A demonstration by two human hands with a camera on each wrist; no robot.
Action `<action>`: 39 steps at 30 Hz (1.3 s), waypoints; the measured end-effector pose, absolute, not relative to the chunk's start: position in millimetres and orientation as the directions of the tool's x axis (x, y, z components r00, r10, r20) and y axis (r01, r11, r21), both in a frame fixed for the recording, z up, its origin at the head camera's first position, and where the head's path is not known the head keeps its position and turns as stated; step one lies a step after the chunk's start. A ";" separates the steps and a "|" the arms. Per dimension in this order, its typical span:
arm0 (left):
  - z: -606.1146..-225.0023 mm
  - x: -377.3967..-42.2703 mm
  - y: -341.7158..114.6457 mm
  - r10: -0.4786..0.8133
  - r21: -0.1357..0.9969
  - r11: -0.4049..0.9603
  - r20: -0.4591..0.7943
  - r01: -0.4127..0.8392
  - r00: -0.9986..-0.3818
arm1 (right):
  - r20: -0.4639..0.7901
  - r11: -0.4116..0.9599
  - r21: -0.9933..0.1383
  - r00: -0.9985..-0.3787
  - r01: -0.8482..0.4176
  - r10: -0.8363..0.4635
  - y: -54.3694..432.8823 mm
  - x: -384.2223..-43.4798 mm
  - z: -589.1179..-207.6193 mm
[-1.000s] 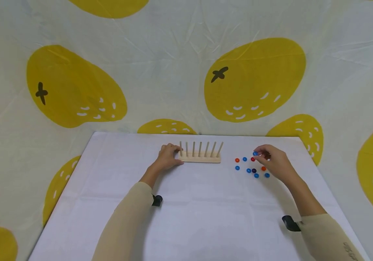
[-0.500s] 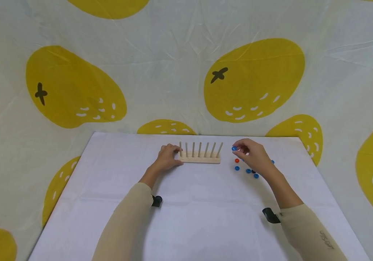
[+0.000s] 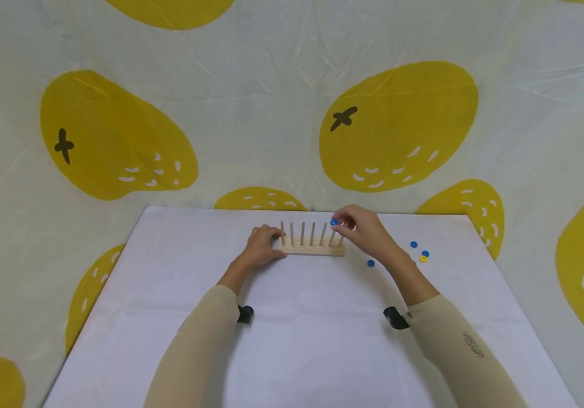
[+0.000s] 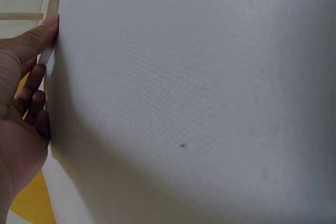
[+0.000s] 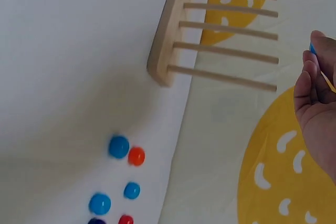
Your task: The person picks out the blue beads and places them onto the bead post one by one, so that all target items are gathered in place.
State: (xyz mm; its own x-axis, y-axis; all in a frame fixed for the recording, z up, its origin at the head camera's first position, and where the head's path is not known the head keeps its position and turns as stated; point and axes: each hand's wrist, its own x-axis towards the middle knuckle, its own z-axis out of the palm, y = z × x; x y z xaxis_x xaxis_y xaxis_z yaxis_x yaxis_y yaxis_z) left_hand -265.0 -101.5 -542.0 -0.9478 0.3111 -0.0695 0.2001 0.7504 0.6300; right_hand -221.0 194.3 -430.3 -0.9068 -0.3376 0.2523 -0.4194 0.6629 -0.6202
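A pale wooden peg rack (image 3: 312, 249), a long base with several upright pegs, stands near the back of the white table. My left hand (image 3: 260, 246) grips the rack's left end, thumb along the front of the base and fingers behind. Between thumb and fingertips, my right hand (image 3: 365, 229) pinches a small blue bead (image 3: 334, 222), raised by the peg tops at the rack's right end. In the right wrist view only a sliver of blue shows between those fingers, level with the peg tips. The pegs in view carry no beads.
Loose beads lie right of the rack: a blue bead (image 3: 371, 263), a yellow bead (image 3: 423, 259) and others, partly hidden by my right arm. The right wrist view shows an orange bead (image 5: 136, 156) and a red bead (image 5: 125, 220). A patterned cloth (image 3: 261, 113) hangs behind the table.
My right hand has carried the blue bead leftward from the loose beads to the right end of the peg rack. The left hand and the rack have stayed in place.
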 end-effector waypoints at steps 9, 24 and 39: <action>-541.2 -265.3 -102.5 0.310 0.634 0.749 -0.077 0.193 -0.947 | 0.267 0.610 -0.646 -0.885 -0.459 -0.383 159.9 -234.1 -431.0; -535.5 -264.0 -102.0 0.316 0.622 0.757 -0.082 0.199 -0.945 | 0.228 0.604 -0.623 -0.855 -0.496 -0.466 115.2 -258.3 -430.7; -535.9 -263.9 -103.3 0.319 0.637 0.747 -0.093 0.190 -0.943 | 0.129 0.635 -0.626 -0.863 -0.453 -0.488 88.5 -265.6 -429.8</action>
